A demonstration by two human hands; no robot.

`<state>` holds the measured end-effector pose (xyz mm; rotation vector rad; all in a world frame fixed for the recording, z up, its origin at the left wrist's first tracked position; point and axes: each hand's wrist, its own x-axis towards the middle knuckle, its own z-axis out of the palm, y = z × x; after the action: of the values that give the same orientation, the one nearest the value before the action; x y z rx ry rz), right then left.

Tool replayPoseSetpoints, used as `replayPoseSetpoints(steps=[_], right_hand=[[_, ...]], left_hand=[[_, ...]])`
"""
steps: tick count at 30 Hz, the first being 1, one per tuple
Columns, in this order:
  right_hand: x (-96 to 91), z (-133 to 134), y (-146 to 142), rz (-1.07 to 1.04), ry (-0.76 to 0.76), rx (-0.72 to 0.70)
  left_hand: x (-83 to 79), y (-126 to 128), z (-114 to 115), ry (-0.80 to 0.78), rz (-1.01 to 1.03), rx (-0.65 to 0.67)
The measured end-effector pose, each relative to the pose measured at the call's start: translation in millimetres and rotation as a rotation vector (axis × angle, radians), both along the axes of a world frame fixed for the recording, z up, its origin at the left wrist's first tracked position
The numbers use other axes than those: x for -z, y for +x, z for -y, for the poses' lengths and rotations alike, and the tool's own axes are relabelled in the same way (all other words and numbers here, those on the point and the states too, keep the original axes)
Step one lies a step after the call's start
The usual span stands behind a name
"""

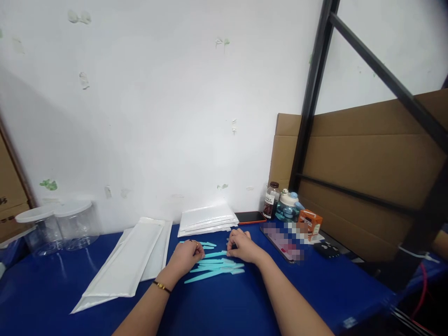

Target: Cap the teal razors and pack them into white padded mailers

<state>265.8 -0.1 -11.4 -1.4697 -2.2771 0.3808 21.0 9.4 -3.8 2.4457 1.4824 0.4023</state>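
Observation:
In the head view, my left hand (185,257) and my right hand (243,246) are above the blue table, a short way apart. A slim turquoise eyebrow razor (216,254) spans the space between them. My left fingers pinch its left end, while my right fingertips close on its other end. Just in front of my hands lies a loose pile of similar turquoise razors (213,274), mostly pointing sideways. A few more razors (208,244) are behind my left hand, partly covered by it.
White padded mailers (122,261) lie at left, with another stack (206,219) against the wall. Clear lidded jars (75,228) stand far left. To the right are phones (250,217), a brown-capped bottle (271,200), a water bottle (289,207), an orange box (310,224) and a black rack post (310,93).

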Motion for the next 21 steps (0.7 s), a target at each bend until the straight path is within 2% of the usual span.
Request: replayPoseSetpoints(steps=[7, 9, 14, 18, 21], right_hand=[[-4.6, -4.4, 15.2, -0.06, 0.033, 0.203], [-8.2, 0.8, 12.5, -0.086, 0.024, 0.162], [-8.9, 12.6, -8.3, -0.018, -0.076, -0.033], [-4.1, 11.4, -17.6, -0.017, -0.083, -0.046], [-3.0, 7.1, -14.4, -0.041, -0.07, -0.044]], left_hand=[[-6.3, -27.6, -8.6, 0.081, -0.038, -0.161], [-7.8, -26.7, -6.0, 0.084, 0.016, -0.146], [-4.3, -11.1, 5.6, -0.048, 0.088, 0.041], [3.4, -4.7, 6.5, -0.158, 0.088, 0.025], [3.5, -9.1, 1.9, -0.15, 0.065, -0.004]])
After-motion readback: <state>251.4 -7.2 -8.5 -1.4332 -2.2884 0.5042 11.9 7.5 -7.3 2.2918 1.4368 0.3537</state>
